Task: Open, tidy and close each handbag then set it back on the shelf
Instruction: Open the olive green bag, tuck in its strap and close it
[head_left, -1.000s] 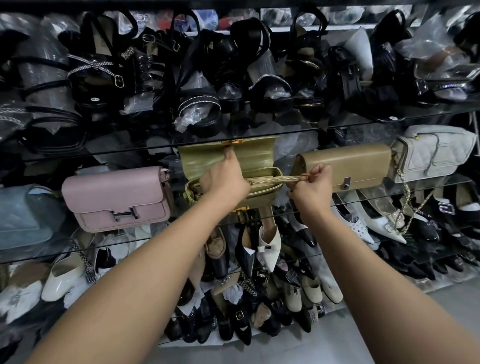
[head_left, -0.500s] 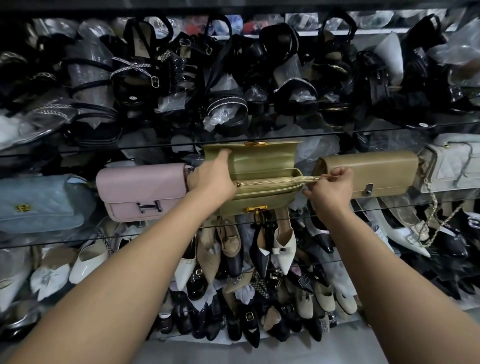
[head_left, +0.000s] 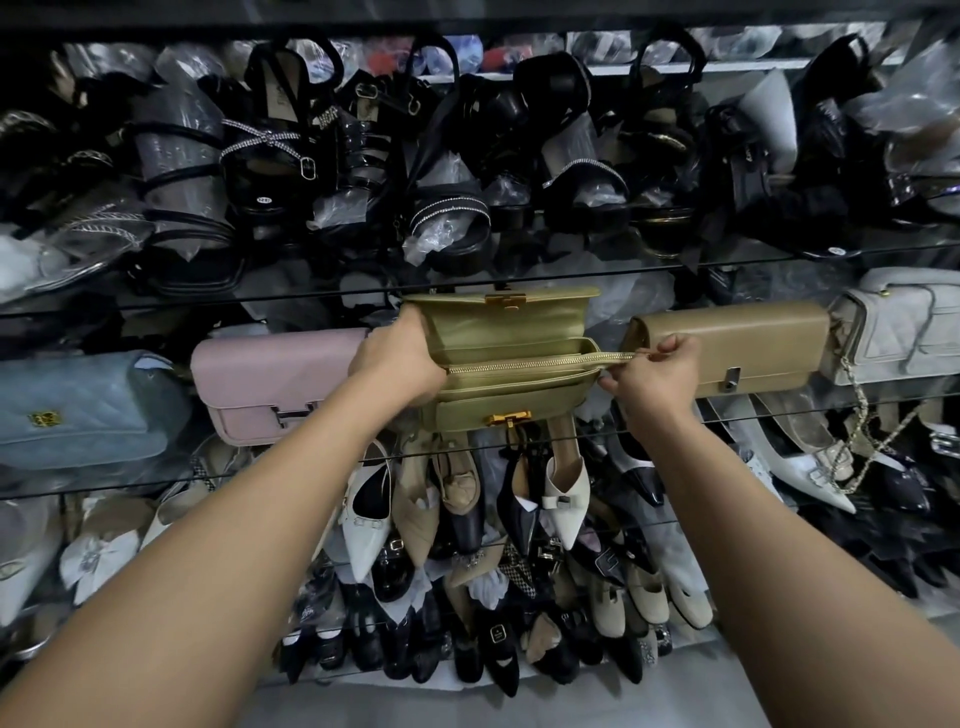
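An olive-gold handbag (head_left: 498, 332) stands on the glass shelf (head_left: 779, 402) with its flap lifted upright and gold clasps at top and bottom. A gold zip (head_left: 524, 364) runs across its inner pocket and looks closed along its whole length. My left hand (head_left: 397, 358) grips the bag's left end. My right hand (head_left: 652, 374) pinches the zip pull just past the bag's right end.
A pink bag (head_left: 275, 379) and a pale blue quilted bag (head_left: 78, 410) stand to the left. A tan bag (head_left: 748, 348) and a grey quilted bag (head_left: 904, 327) with a chain stand to the right. Shoes crowd the shelves above and below.
My right hand has stayed pinching the zip pull at the bag's right end. The view has shifted, so the bags sit further right and lower in frame.
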